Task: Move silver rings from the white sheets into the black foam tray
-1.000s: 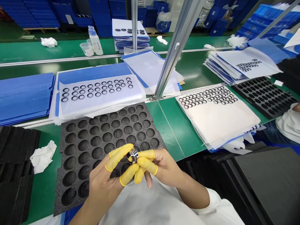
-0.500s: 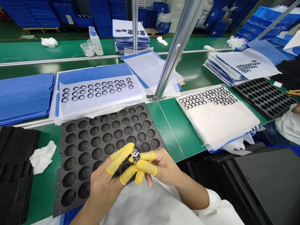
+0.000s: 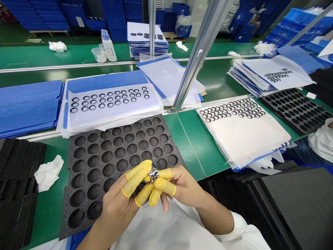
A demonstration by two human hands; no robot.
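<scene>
Between my hands is a shiny metal ring (image 3: 153, 174), held above the near right part of a black foam tray (image 3: 124, 151). My left hand (image 3: 127, 194) grips the ring's left side with yellow finger cots on its fingers. From the right, my right hand (image 3: 177, 184), also in yellow finger cots, pinches the same ring, its fingertips meeting those of the left. The tray has rows of round pockets; a few, at the near left corner and in the far row, hold dark ring-like parts. My hands hide several pockets.
Beyond the tray lies white paper (image 3: 109, 100) with rows of black rings. More rings lie on a paper stack (image 3: 244, 135) at right. A metal post (image 3: 195, 59) rises between them. At left are a crumpled cloth (image 3: 49, 173) and black foam sheets (image 3: 15, 187). Another person's sleeve (image 3: 322, 139) shows far right.
The view has shifted slightly, so everything sits a little further right. Both hands keep hold of the ring, which has turned slightly and shows more of its banded side.
</scene>
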